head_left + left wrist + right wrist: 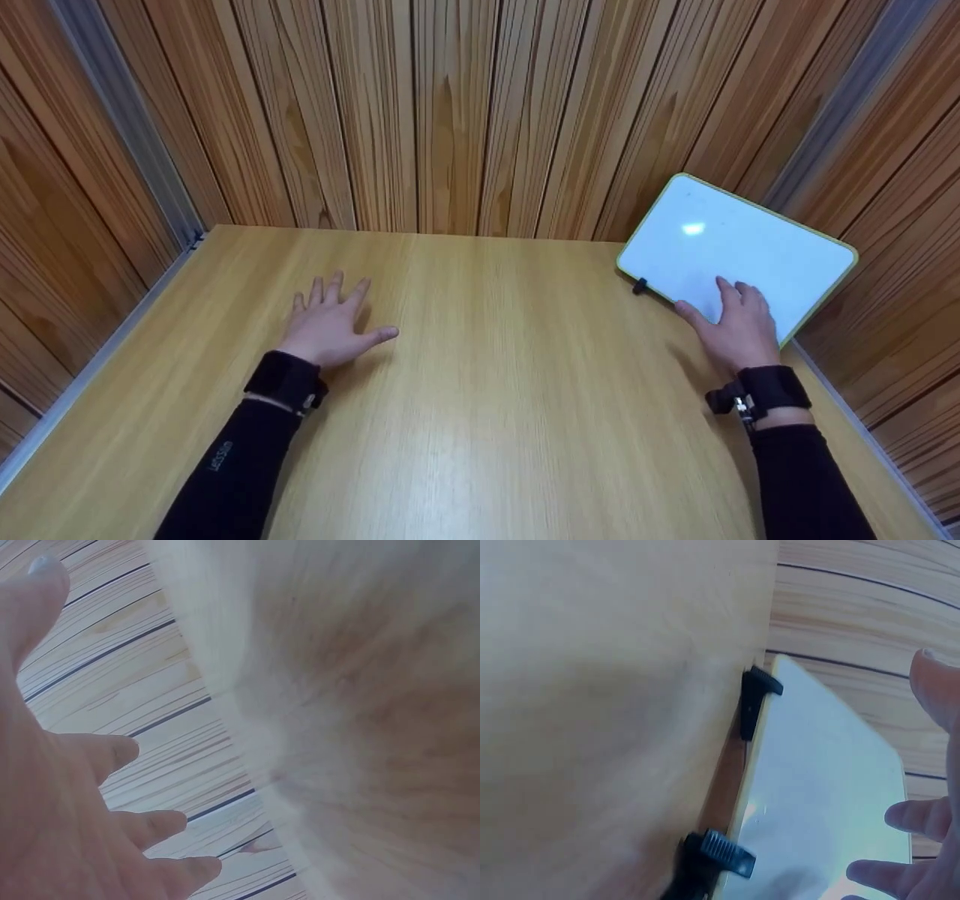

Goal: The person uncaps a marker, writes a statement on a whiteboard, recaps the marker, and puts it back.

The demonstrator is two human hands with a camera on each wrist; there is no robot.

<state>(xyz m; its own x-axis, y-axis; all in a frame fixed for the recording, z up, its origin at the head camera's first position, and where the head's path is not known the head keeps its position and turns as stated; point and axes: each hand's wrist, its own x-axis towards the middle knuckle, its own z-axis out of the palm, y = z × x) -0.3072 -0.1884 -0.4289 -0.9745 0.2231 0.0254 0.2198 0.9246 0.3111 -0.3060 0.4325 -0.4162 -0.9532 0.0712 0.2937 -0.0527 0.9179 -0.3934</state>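
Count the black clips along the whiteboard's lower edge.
2. In the right wrist view, a far clip sits near a corner of the whiteboard, and a near clip sits closer to the camera along the same edge. More may be hidden behind the right hand.

This looks like a small panelled booth or work cubicle (whether in a home, office or lab, I cannot tell). Around the middle of the head view, a wood-plank wall (pixel 450 112) rises at 12 o'clock, grey metal strips (pixel 126 105) mark the corners at 10 and 2, and a wood-grain counter (pixel 480 390) spans between the side walls (pixel 60 187).
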